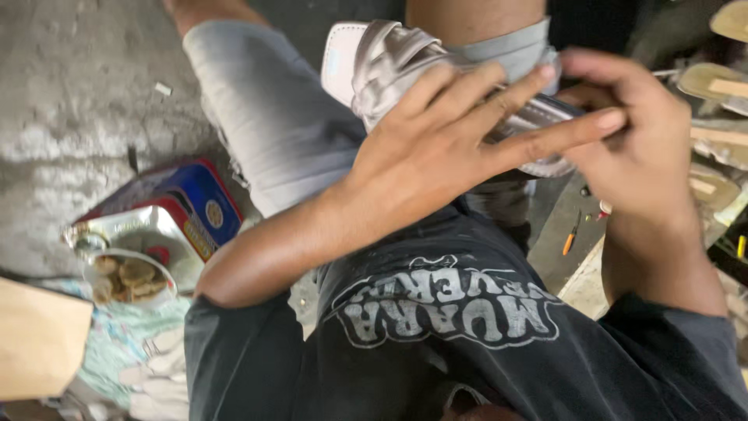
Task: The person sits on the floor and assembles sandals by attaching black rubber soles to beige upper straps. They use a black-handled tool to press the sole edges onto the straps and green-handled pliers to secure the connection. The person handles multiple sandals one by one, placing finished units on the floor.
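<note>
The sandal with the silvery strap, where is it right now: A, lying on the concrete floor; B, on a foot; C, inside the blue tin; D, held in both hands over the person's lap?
D: the left hand lies across the sandal while the right hand grips its far end, above the knees.

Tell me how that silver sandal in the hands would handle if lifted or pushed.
The silver sandal probably feels light for its size: the left hand and right hand hold it up against the knee. Its glossy, woven strap looks soft and somewhat slippery. The flat sole looks stiffer and unlikely to roll.
</note>
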